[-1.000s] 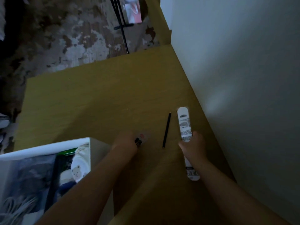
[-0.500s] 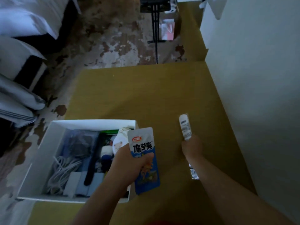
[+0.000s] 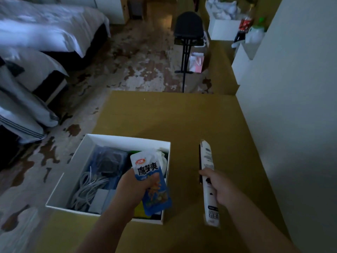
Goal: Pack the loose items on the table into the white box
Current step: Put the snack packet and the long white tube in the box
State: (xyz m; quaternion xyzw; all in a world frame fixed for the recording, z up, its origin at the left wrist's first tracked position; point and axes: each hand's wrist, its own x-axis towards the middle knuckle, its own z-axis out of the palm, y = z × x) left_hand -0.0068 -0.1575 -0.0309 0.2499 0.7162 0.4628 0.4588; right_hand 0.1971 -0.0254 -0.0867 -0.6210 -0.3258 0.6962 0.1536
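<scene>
The white box (image 3: 116,138) sits on the yellow-brown table (image 3: 173,115) at the lower left, holding white cables (image 3: 87,189), a dark pouch and other items. My left hand (image 3: 135,187) grips a blue and white snack packet (image 3: 151,181) above the box's right side. My right hand (image 3: 218,185) holds a long white tube-shaped pack (image 3: 207,161) with printed labels, lifted above the table to the right of the box. A thin dark stick, perhaps a pencil, seems to run along the pack's left edge in the same hand.
A white wall (image 3: 291,106) borders the table on the right. Beyond the table's far edge stand a black stand (image 3: 187,33) and a pink bag on the patterned floor. A bed with white bedding (image 3: 36,33) lies at the left.
My left hand picked up the snack packet and carried it over the box. My right hand lifted the white pack off the table. The view tilted up to show the room.
</scene>
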